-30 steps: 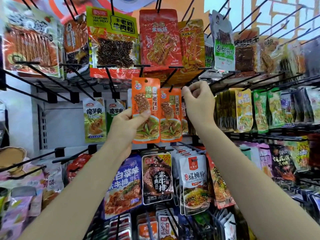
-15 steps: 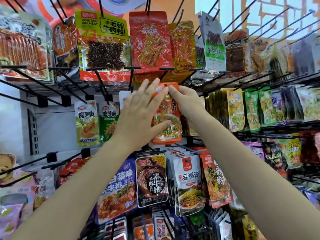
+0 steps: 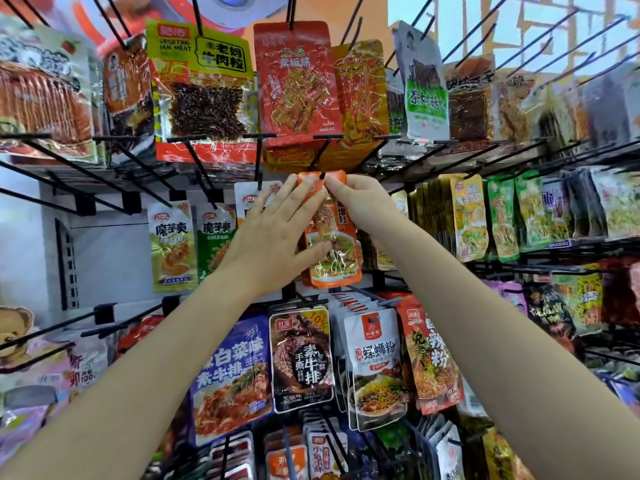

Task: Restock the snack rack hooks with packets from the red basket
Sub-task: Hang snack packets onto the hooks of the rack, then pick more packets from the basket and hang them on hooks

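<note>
Hanging the orange packet [image 3: 332, 237] on the black hook [image 3: 320, 157] in the middle of the rack. Left hand [image 3: 273, 237] lying flat with straight fingers, pressing the packet's front. Right hand [image 3: 363, 202] pinching its top corner. Best sliding slowly, keeping the hole lined up with the hook tip.

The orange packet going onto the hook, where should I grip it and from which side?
Pinch the orange packet at its flat top edge, beside the hang hole, coming from the right as the right hand does. That stiff strip steers the hole onto the hook tip; the left hand lies flat against the pouch's limp body.
</note>
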